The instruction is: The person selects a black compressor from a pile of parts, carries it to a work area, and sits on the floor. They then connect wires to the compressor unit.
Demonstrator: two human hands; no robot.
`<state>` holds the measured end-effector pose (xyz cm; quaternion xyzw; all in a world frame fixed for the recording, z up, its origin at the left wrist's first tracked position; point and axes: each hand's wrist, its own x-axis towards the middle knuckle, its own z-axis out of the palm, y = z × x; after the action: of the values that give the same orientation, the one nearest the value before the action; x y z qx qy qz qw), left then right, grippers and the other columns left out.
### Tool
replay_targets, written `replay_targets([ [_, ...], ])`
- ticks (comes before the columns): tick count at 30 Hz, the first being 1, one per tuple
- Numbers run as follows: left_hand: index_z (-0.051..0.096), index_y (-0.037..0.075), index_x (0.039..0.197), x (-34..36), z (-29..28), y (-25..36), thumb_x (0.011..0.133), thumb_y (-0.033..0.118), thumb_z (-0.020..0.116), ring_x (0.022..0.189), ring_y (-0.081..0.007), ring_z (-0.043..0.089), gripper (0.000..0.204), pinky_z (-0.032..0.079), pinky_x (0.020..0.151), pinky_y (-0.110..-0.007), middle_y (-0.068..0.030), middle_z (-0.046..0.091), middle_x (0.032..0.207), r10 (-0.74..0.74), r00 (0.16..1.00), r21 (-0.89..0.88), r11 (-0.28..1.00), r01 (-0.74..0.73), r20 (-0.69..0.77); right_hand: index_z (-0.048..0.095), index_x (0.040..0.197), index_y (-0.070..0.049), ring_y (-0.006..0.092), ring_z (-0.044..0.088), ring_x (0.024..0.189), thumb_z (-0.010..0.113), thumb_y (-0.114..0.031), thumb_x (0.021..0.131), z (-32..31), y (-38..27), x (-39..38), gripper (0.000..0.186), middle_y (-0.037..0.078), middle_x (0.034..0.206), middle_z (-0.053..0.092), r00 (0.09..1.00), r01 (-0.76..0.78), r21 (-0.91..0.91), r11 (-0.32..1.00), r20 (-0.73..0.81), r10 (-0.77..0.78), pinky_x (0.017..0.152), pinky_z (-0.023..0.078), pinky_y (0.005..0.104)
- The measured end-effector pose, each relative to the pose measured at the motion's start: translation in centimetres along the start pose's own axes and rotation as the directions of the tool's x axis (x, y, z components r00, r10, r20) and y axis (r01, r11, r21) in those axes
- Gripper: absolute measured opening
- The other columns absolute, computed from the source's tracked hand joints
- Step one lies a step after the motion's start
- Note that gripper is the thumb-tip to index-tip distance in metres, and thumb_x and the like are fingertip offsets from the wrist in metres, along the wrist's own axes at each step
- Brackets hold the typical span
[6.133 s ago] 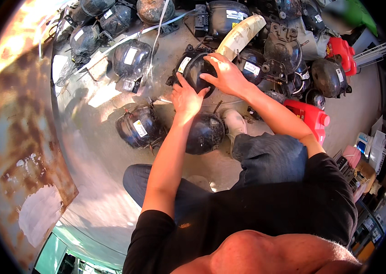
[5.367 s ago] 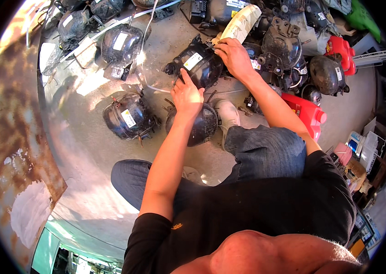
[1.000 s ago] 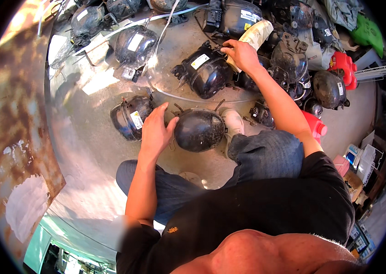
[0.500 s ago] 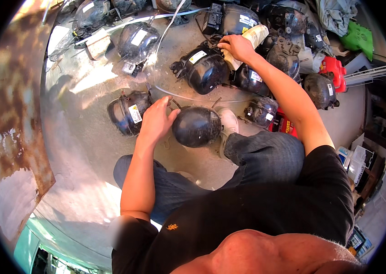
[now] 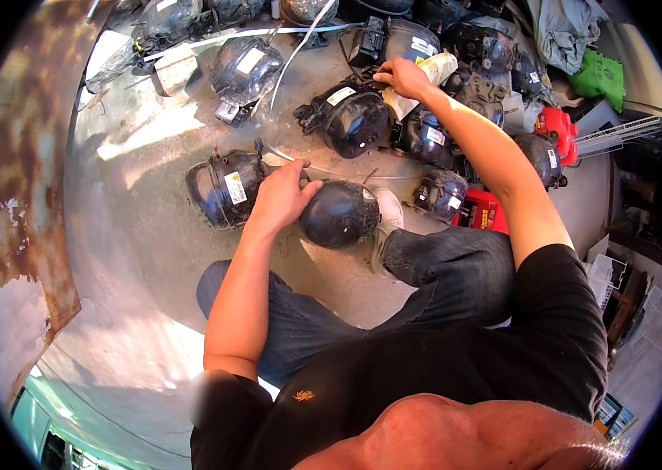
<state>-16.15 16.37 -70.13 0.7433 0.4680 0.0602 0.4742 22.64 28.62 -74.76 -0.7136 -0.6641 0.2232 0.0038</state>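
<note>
My left hand [image 5: 288, 189], fingers apart and slightly bent, reaches to the top of a round black compressor [image 5: 337, 215], its thumb touching or very near it. A labelled black compressor [image 5: 213, 188] lies just left of that hand. My right hand [image 5: 401, 77] has its fingers curled at a cream, elongated piece [image 5: 442, 70], behind another black compressor [image 5: 354, 125] with a white label and pipe stubs; what the fingertips grip is hidden. More compressors [image 5: 429, 137] sit beside and below that hand.
More compressors [image 5: 245, 66] crowd the back, with white tubing [image 5: 213, 37], grey sheeting [image 5: 562, 27] and a green bag [image 5: 597, 78]. Red jugs [image 5: 488, 211] and a wire rack [image 5: 621, 131] stand right. A rusty panel [image 5: 21, 196] borders the left. My jeans-clad knees [image 5: 456, 266] are below.
Since the oldest frames, my left hand has left the middle compressor and moved down to the round one, then edged up and rightward. My right hand stays near the cream piece.
</note>
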Motion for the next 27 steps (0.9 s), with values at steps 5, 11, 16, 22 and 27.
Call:
replay_targets([
  [5, 0.061, -0.002, 0.129, 0.3, 0.7, -1.0, 0.093, 0.028, 0.071, 0.109, -0.0351, 0.070, 0.047, 0.054, 0.095, -0.043, -0.0211, 0.072, 0.116, 0.000, 1.000, -0.005, 1.000, 0.000, 0.000, 0.076, 0.110, -0.010, 0.0359, 0.071, 0.098, 0.069, -0.043, 0.093, 0.2, 0.0, -0.9, 0.039, 0.016, 0.100, 0.075, 1.000, -0.017, 0.060, 0.998, 0.001, 0.017, 0.085, 0.054, 0.0449],
  [11, 0.065, 0.000, 0.122, 0.4, 1.5, -2.2, 0.090, 0.030, 0.073, 0.105, -0.0361, 0.069, 0.044, 0.054, 0.091, -0.045, -0.0197, 0.073, 0.109, 0.046, 0.998, -0.042, 0.998, -0.049, -0.053, 0.076, 0.110, -0.009, 0.0357, 0.071, 0.097, 0.069, -0.044, 0.093, 1.2, 1.1, -2.0, 0.040, 0.017, 0.099, 0.075, 0.999, -0.003, 0.134, 0.991, -0.048, 0.009, 0.085, 0.054, 0.0438],
  [16, 0.065, 0.000, 0.122, 0.3, 1.4, -2.4, 0.090, 0.031, 0.073, 0.105, -0.0359, 0.069, 0.045, 0.054, 0.092, -0.045, -0.0198, 0.073, 0.109, 0.021, 0.999, -0.044, 0.999, -0.023, -0.050, 0.076, 0.110, -0.009, 0.0361, 0.071, 0.098, 0.069, -0.044, 0.092, 1.4, 1.1, -2.4, 0.040, 0.017, 0.100, 0.076, 0.997, 0.004, 0.147, 0.989, -0.081, 0.008, 0.087, 0.054, 0.0439],
  [22, 0.062, -0.002, 0.126, 0.5, 0.9, -2.4, 0.092, 0.029, 0.072, 0.105, -0.0338, 0.071, 0.047, 0.055, 0.092, -0.043, -0.0202, 0.073, 0.113, -0.002, 1.000, -0.049, 0.999, 0.001, -0.016, 0.076, 0.112, -0.009, 0.0359, 0.072, 0.097, 0.070, -0.043, 0.092, 1.5, 0.5, -1.6, 0.040, 0.017, 0.101, 0.076, 0.993, -0.015, 0.157, 0.987, -0.110, 0.033, 0.088, 0.054, 0.0437],
  [27, 0.062, -0.002, 0.127, 0.4, 0.4, -2.9, 0.092, 0.029, 0.071, 0.106, -0.0342, 0.070, 0.048, 0.054, 0.093, -0.043, -0.0205, 0.072, 0.114, -0.033, 0.999, -0.046, 0.998, 0.032, -0.008, 0.075, 0.112, -0.004, 0.0336, 0.072, 0.094, 0.070, -0.037, 0.094, 1.3, -0.3, -1.0, 0.037, 0.019, 0.100, 0.075, 0.992, -0.027, 0.197, 0.980, -0.113, 0.050, 0.085, 0.054, 0.0397],
])
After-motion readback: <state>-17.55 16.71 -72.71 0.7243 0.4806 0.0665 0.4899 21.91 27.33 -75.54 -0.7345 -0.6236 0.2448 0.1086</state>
